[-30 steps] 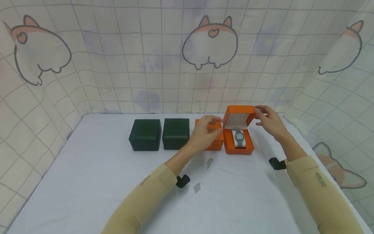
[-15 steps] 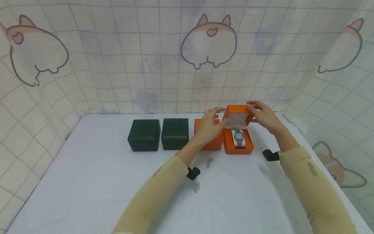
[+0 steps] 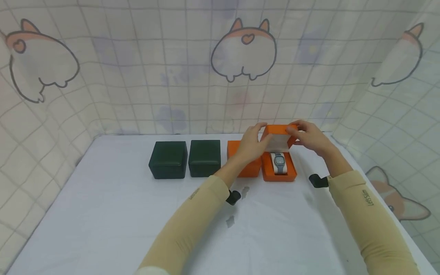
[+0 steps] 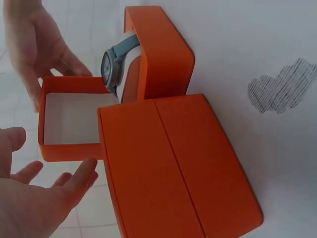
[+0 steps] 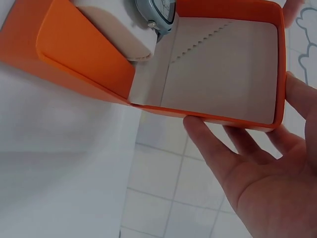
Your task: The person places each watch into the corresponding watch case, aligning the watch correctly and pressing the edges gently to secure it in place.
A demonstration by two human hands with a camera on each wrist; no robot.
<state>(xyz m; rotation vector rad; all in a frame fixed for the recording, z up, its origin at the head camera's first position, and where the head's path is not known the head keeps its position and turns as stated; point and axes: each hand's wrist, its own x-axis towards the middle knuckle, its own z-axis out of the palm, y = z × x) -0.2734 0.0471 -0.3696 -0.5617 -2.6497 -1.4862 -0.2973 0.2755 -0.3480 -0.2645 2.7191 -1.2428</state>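
An orange watch box stands with its lid raised, the pale lining facing the front. Inside it a blue-grey wristwatch sits on a white cushion. My right hand holds the lid's right corner, its thumb at the lid's front rim and a fingertip on the side wall, as the right wrist view shows. My left hand is at the lid's left side with fingers spread; a fingertip lies close to the lid's wall, and contact is hard to tell. Beneath my left hand is a closed orange box.
To the left, two closed dark green boxes stand in the same row. Behind the white table hangs a checked curtain with cartoon animals. Two small grey patches mark the tabletop in front of the boxes.
My left hand has moved right and away from me to the lid's left side. My right hand has shifted left onto the lid's corner. The lid stays raised.
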